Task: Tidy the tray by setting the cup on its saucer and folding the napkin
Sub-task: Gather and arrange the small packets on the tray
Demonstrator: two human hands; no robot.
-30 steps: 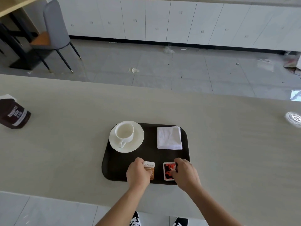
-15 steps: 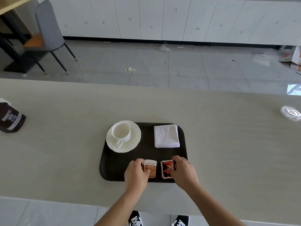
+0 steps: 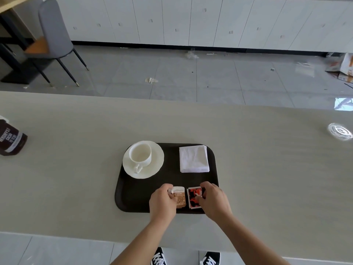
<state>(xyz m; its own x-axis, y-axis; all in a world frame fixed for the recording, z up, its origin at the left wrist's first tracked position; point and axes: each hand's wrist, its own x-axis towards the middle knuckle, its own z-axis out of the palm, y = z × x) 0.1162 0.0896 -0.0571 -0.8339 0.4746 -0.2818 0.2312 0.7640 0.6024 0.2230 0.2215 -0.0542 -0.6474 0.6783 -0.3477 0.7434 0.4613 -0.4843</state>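
dark tray (image 3: 133, 196) sits on a pale counter (image 3: 257, 169), near the counter's near edge.

cup (image 3: 140, 154) is upright on its saucer (image 3: 154, 165), back-left corner of tray. handle points toward the camera. cup looks empty. saucer rim hangs slightly over the tray's left and back edges.

napkin (image 3: 193, 159) is folded into a neat white square, back-right corner of tray, well apart from the saucer.

two small packets lie side by side along the tray's front edge: brown packet (image 3: 180, 197) on the left, red packet (image 3: 194, 197) on the right, just beside each other, maybe touching.

left hand (image 3: 162, 202) is curled, fingertips pinching the left edge of the brown packet. fingers mostly closed around that edge; can't tell if the packet is lifted or flat on the tray.

right hand (image 3: 214, 202) is likewise curled, fingertips on the right side of the red packet, partly covering it. grip looks like a light pinch.

both forearms come in from the bottom of the view, bare.

off-tray: dark cocoa pouch (image 3: 11, 139) on the counter at far left, clear plastic lid (image 3: 340, 131) at far right. grey chair (image 3: 55, 41) and white cabinets (image 3: 191, 20) across a tiled floor behind the counter, scraps of litter on the floor. black-and-white shoes (image 3: 159, 258) visible below the counter edge.
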